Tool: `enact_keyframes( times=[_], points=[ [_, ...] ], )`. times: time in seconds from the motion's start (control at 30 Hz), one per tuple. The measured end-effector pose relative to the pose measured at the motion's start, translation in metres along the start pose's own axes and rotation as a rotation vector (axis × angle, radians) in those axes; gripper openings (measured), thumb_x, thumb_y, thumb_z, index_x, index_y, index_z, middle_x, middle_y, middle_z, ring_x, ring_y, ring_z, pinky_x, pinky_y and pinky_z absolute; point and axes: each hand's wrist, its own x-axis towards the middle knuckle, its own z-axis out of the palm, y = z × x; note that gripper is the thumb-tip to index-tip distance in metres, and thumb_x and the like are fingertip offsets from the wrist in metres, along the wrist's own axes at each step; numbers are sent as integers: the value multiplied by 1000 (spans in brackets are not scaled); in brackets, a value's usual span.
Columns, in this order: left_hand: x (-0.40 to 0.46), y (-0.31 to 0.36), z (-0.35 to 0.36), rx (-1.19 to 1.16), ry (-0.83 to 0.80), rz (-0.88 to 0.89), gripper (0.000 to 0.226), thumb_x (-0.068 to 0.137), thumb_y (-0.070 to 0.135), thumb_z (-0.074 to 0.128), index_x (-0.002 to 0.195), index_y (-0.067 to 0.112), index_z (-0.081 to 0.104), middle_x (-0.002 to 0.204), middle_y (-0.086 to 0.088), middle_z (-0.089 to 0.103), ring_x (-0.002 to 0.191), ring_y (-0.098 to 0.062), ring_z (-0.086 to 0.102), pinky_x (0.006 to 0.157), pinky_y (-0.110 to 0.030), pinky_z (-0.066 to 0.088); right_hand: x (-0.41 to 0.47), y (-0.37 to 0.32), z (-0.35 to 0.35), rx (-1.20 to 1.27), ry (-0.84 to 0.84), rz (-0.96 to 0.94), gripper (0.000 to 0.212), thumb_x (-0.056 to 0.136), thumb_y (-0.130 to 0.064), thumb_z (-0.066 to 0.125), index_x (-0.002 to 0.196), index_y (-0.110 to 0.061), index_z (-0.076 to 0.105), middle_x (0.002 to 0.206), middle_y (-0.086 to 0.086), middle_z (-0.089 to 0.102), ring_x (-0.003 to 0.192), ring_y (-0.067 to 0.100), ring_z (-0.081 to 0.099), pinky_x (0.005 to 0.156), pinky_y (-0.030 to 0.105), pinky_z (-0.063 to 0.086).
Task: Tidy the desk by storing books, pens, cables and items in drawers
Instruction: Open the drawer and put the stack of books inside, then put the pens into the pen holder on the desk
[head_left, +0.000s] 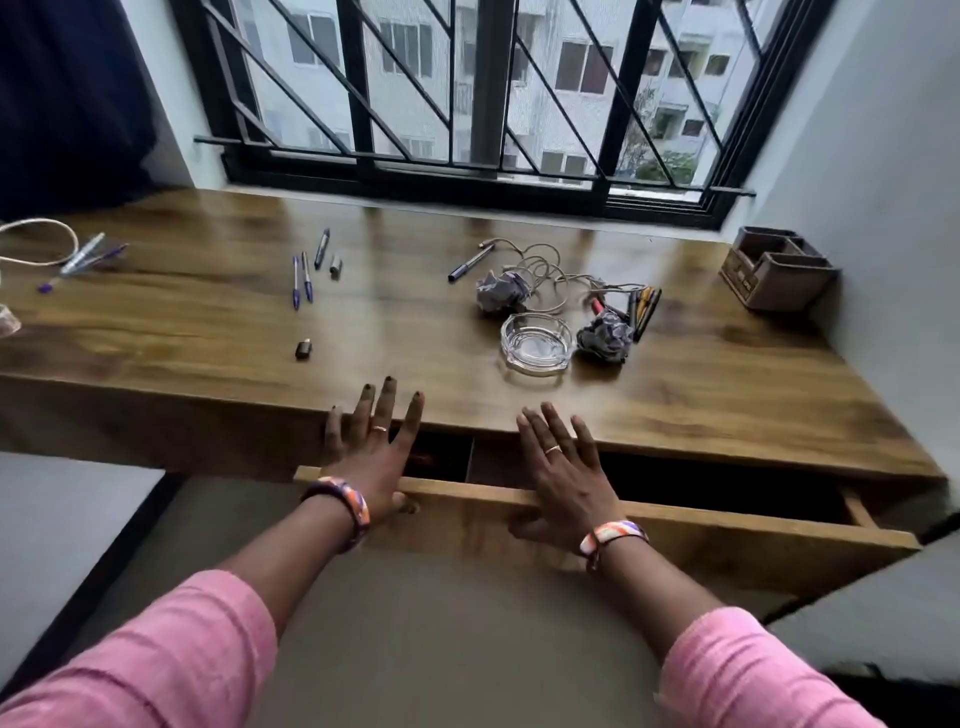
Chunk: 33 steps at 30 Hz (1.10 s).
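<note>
A wooden drawer (727, 540) stands partly pulled out under the front edge of the desk (208, 322). My left hand (374, 447) lies over its front panel with straight fingers reaching onto the desk top. My right hand (561, 473) rests flat on the same panel, fingers spread. Neither hand holds anything. On the desk lie two purple pens (301, 280), a grey marker (322, 248), a dark pen (470, 264), a tangled cable (550, 270), a bundle of pens (641, 306), two crumpled paper balls (501, 291) and a small dark item (303, 348).
A glass ashtray (535, 343) sits near the front middle. A brown organiser box (774, 273) stands at the far right by the wall. More pens (88, 257) and a white cable (36, 244) lie at the far left. A barred window runs behind the desk.
</note>
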Motion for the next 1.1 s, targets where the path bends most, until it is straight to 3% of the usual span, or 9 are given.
enact_keyframes(
  times=[0.13,0.2,0.23,0.3,0.37,0.5,0.77,0.93,1.1],
  points=[
    [33,-4,-3,38,11,28,89,78,42,67,147,20,16,156,-3,14,146,-21,10,115,-50,1,16,10,16,90,179,-27,110,32,-57,81,124,-11,43,121,11,64,111,25,63,103,33,28],
    [44,-3,1,68,162,61,70,60,34,82,121,17,53,128,-9,54,117,-32,52,103,-44,37,23,10,23,118,337,-16,92,36,-46,86,115,-15,49,113,8,68,103,24,66,96,32,32],
    [50,-1,5,112,238,72,52,52,24,84,99,15,64,103,-9,65,88,-33,63,81,-38,51,29,9,27,113,405,-15,82,40,-41,86,109,-17,51,108,7,70,99,24,68,92,32,35],
    [56,4,9,122,413,64,14,62,9,61,75,13,64,74,-9,65,56,-30,59,52,-32,51,37,8,30,99,524,-7,60,49,-32,85,97,-19,52,99,4,71,95,23,68,85,32,37],
    [60,6,13,147,501,66,19,68,6,43,78,12,57,72,-10,64,53,-29,57,49,-31,49,42,10,32,95,612,-13,45,59,-27,80,93,-20,52,97,2,71,97,21,65,82,32,38],
    [60,-1,21,233,515,100,35,60,14,68,85,14,43,75,-8,63,56,-28,57,49,-29,47,39,14,37,96,701,-49,36,68,-30,72,97,-20,53,100,1,71,106,17,54,82,32,37],
    [56,6,-4,113,355,-52,59,24,13,90,76,14,62,75,-5,63,57,-29,60,37,-24,43,41,10,24,72,586,-27,36,60,-34,68,90,-21,56,96,0,69,98,18,56,73,32,31],
    [56,24,-28,73,94,-143,45,76,25,69,115,21,48,123,-1,48,110,-26,50,76,-34,50,41,25,6,254,408,-76,17,71,-37,61,82,-24,61,90,-5,67,80,19,62,69,31,39],
    [82,35,-77,124,-331,-25,55,81,55,60,122,19,50,129,-2,51,120,-22,50,93,-30,45,49,76,-14,359,300,-333,19,83,-29,59,69,-17,63,75,-2,68,67,21,62,55,28,51]
  ],
)
